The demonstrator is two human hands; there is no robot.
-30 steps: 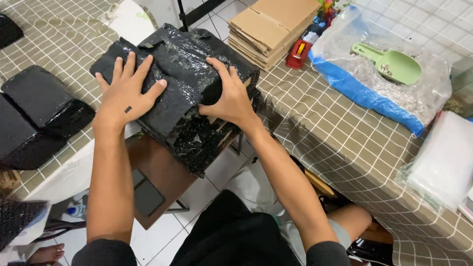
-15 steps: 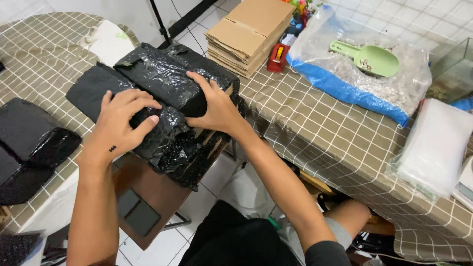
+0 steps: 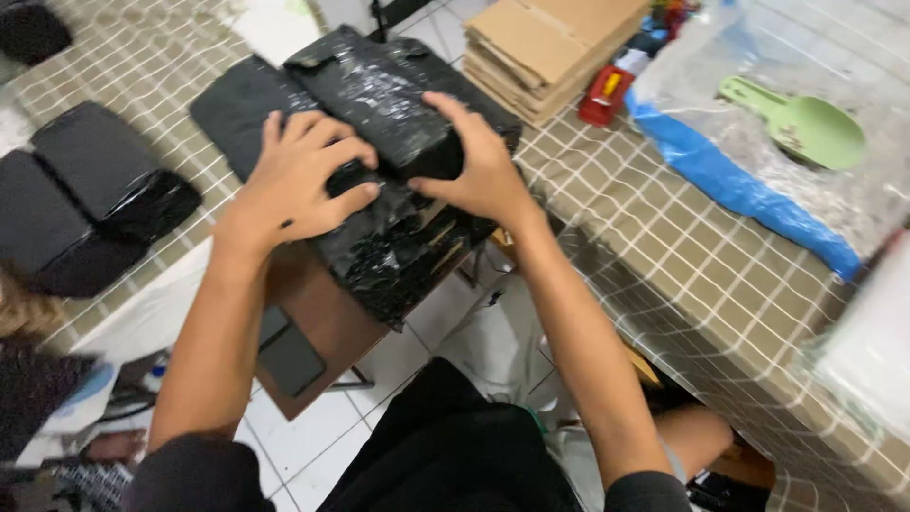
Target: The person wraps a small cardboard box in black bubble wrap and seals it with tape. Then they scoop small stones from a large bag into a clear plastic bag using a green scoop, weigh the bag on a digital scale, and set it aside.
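Head view: a black plastic-wrapped bundle (image 3: 379, 142) is pressed down at the corner of the checked tablecloth (image 3: 664, 275), partly overhanging the table edge. The left hand (image 3: 299, 180) is laid on the bundle's left part, fingers curled and bent into the crinkled film, which is gripped loosely rather than clenched. The right hand (image 3: 479, 161) is cupped over the bundle's right end, fingers spread and closed around the wrapped block. Left of the bundle, two flat black packets (image 3: 85, 204) are seen on the same cloth. Beyond the bundle, a stack of folded cardboard (image 3: 550, 43) is lying; to its right, a green scoop (image 3: 806, 123) is resting on a clear bag with blue lining (image 3: 758, 180). Below the bundle, a brown stool (image 3: 318, 332) is visible.
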